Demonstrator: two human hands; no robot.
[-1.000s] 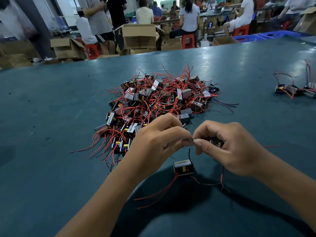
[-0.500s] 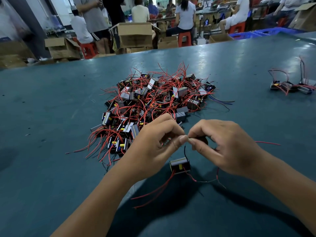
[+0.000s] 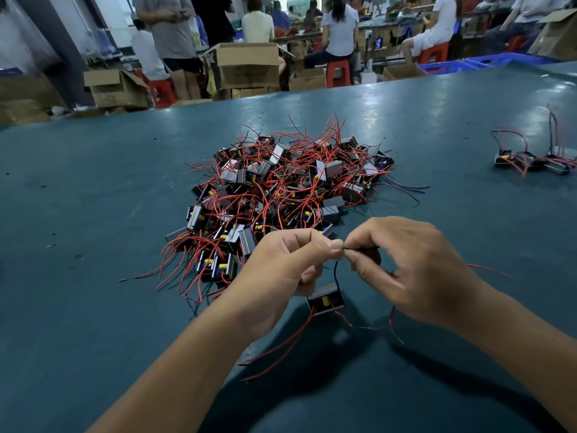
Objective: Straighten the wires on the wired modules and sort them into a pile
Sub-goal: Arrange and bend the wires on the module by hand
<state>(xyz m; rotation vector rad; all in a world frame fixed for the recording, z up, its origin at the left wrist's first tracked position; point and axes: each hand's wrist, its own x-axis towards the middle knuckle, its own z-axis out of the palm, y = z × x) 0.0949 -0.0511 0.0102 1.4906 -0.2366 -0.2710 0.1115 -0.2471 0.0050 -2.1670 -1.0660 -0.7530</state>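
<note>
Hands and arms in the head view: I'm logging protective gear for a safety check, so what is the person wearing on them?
Nothing shows. The left hand and right hand are bare, with no gloves, rings or finger cots. Both forearms are uncovered down to the frame's lower edge: no sleeves, watch or wrist strap in view. The thumbnails are short and unpainted.

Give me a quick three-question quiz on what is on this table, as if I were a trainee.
1. True or false: both hands pinch one thin black wire.
2. Where does the module hang? A) below the left hand and right hand B) on the big pile
3. On which side of the table is the small group of modules?

Key: 1 true; 2 A; 3 the right.
</note>
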